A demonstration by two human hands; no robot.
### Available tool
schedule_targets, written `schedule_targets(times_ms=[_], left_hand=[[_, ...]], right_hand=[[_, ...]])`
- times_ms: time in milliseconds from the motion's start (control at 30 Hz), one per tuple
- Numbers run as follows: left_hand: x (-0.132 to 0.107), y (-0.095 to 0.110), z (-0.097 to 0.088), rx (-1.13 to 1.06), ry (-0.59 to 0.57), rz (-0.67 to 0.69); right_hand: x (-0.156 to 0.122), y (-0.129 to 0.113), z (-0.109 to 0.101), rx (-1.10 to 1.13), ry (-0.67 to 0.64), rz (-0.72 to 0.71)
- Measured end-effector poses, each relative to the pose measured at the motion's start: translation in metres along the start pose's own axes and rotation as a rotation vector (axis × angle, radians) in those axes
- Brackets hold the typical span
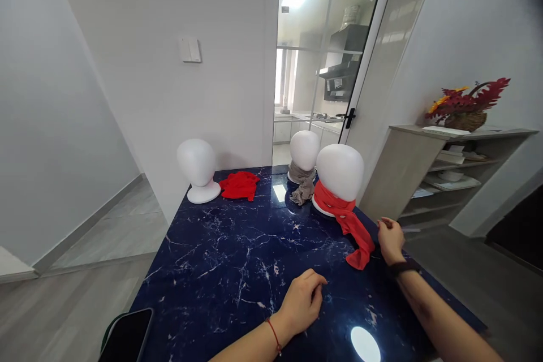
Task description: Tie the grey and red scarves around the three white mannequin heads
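Observation:
My left hand, a red string on its wrist, rests over the near part of the table with its fingers loosely curled and nothing visible in them. My right hand, wearing a dark band, is curled by the right table edge, a little apart from an orange-red scarf. That scarf wraps the neck of a white mannequin head, its tail trailing across the table. Behind, a grey scarf circles a second white head. A third head stands bare at left, beside a crumpled red cloth.
The table has a glossy dark-blue marbled top. A phone lies at its near left corner. Beyond stand a wall and a glass door. To the right is a shelf unit with a flower basket on top.

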State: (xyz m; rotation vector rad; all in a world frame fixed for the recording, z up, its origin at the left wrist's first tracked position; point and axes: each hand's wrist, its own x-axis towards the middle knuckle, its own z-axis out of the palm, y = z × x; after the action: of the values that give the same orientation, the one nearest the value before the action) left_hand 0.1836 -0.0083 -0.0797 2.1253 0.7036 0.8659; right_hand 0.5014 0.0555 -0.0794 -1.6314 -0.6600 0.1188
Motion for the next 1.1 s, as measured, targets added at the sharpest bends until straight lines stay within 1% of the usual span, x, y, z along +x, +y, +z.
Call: schedule_targets(times_ms=[33,67,100,133,200,233,267,300,333,400,433,500,567,600,667,733,767,833,867,933,1000,1033,1100], left_hand=[[0.0,-0.001,0.001,-0.023,0.045,-0.018],[0.001,-0.001,0.002,-0.051,0.096,-0.043],[0.002,-0.001,0.003,-0.085,0.151,-0.077],[0.004,-0.002,0.003,-0.127,0.212,-0.122],[0.012,-0.005,-0.001,-0.227,0.343,-0.227],[0.017,-0.008,-0.006,-0.275,0.416,-0.278],[0.023,-0.014,-0.014,-0.309,0.494,-0.321],[0.029,-0.021,-0.024,-0.326,0.572,-0.351],[0.035,-0.03,-0.037,-0.323,0.649,-0.37],[0.043,-0.052,-0.068,-0.272,0.774,-0.385],[0.045,-0.063,-0.085,-0.241,0.828,-0.388],[0.045,-0.086,-0.114,-0.159,0.942,-0.383],[0.04,-0.104,-0.133,-0.079,1.022,-0.37],[0.037,-0.11,-0.139,-0.048,1.045,-0.363],[0.034,-0.118,-0.142,-0.007,1.056,-0.348],[0.032,-0.121,-0.14,0.017,1.03,-0.323],[0.033,-0.121,-0.139,0.029,1.003,-0.307],[0.033,-0.122,-0.137,0.053,0.945,-0.281],[0.034,-0.122,-0.136,0.06,0.925,-0.276],[0.034,-0.123,-0.138,0.055,0.919,-0.29],[0.035,-0.125,-0.14,0.023,0.955,-0.322],[0.035,-0.126,-0.141,0.005,0.976,-0.339],[0.035,-0.13,-0.142,-0.021,1.015,-0.375]], right_hand=[[-0.017,0.0,-0.004,-0.041,0.006,-0.028],[-0.037,-0.001,-0.006,-0.068,-0.033,-0.072],[-0.058,-0.004,-0.005,-0.091,-0.14,-0.135],[-0.08,-0.01,-0.002,-0.096,-0.321,-0.192],[-0.121,-0.026,0.011,-0.071,-0.762,-0.275],[-0.139,-0.035,0.02,-0.064,-0.932,-0.319],[-0.154,-0.044,0.032,-0.064,-1.05,-0.379],[-0.165,-0.052,0.044,-0.069,-1.127,-0.445],[-0.172,-0.058,0.059,-0.074,-1.166,-0.513],[-0.177,-0.067,0.096,-0.085,-1.187,-0.629],[-0.176,-0.07,0.118,-0.114,-1.173,-0.674],[-0.169,-0.076,0.169,-0.214,-1.109,-0.74],[-0.161,-0.084,0.223,-0.322,-1.036,-0.777],[-0.159,-0.09,0.249,-0.348,-1.016,-0.789],[-0.158,-0.102,0.296,-0.377,-1.001,-0.813],[-0.16,-0.115,0.332,-0.414,-0.996,-0.838],[-0.162,-0.12,0.345,-0.437,-0.996,-0.846],[-0.165,-0.128,0.362,-0.495,-0.987,-0.843],[-0.165,-0.131,0.366,-0.529,-0.977,-0.834],[-0.164,-0.133,0.366,-0.602,-0.956,-0.815],[-0.161,-0.131,0.353,-0.673,-0.945,-0.806],[-0.159,-0.13,0.343,-0.707,-0.945,-0.806],[-0.157,-0.123,0.312,-0.766,-0.947,-0.811]])
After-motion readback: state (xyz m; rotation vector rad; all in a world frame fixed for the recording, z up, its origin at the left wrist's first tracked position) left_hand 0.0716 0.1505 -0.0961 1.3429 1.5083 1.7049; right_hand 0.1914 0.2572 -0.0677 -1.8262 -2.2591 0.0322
